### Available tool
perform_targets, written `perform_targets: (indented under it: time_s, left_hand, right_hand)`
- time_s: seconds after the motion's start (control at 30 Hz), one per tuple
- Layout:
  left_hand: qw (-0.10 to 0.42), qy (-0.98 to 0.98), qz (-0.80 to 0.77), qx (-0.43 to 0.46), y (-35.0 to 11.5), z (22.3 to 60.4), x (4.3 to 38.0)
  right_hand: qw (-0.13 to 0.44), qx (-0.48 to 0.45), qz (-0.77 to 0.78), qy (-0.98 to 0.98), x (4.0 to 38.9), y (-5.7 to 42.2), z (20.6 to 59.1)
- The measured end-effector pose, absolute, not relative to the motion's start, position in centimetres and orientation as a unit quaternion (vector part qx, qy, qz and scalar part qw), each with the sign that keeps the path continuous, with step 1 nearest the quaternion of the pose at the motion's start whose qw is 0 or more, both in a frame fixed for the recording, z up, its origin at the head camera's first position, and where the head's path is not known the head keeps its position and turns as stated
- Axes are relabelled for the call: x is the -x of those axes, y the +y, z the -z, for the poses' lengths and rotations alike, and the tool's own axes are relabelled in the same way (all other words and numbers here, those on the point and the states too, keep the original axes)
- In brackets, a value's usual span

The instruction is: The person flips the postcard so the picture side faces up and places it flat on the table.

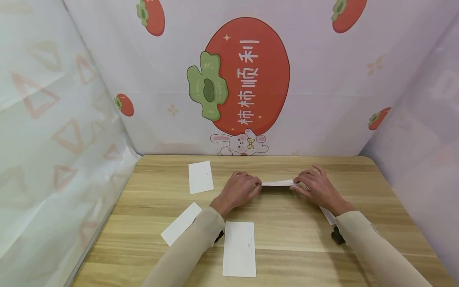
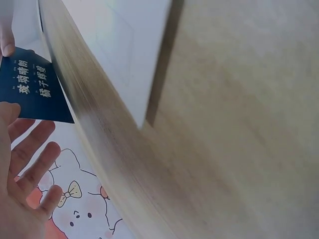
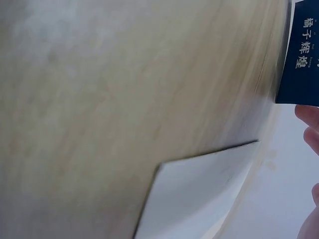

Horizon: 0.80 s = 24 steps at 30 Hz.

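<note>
Between both hands a card [image 1: 277, 183] is held up on edge near the back of the table. Its white side shows in the head view; its other side [image 2: 37, 87] is dark blue with white Chinese characters. My left hand [image 1: 241, 188] pinches one end between thumb and fingers, the remaining fingers spread in the left wrist view. At the opposite end, my right hand [image 1: 317, 184] pinches the card too, one finger raised. In the right wrist view the blue face [image 3: 299, 59] meets the fingertips [image 3: 308, 115].
White cards lie on the wooden table [image 1: 287, 247]: one at the back left [image 1: 201, 177], one tilted [image 1: 182, 224] beside the left sleeve, one at the front [image 1: 239, 249]. Another card [image 1: 328, 216] is partly hidden under the right wrist. A printed cloth [image 1: 315, 99] hangs behind.
</note>
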State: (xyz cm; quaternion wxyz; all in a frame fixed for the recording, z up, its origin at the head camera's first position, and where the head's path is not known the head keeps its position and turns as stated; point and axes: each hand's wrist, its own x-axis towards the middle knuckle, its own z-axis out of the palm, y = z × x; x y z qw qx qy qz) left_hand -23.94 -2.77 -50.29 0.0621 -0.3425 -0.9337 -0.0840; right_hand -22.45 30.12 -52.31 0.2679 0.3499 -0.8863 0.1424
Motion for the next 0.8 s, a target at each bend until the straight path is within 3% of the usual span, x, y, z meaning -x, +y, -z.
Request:
perform_targets:
  time_s: [0.33,0.8]
  left_hand:
    - [0.057,-0.939,0.123,0.316,-2.9,50.4,24.0]
    - [0.077,-0.941,0.145,0.297,-3.1,50.6,24.3]
  right_hand:
    - [0.298,-0.357,-0.156,-0.871,22.6,29.5,52.2]
    - [0.279,-0.323,-0.156,-0.891,22.6,28.9,51.9]
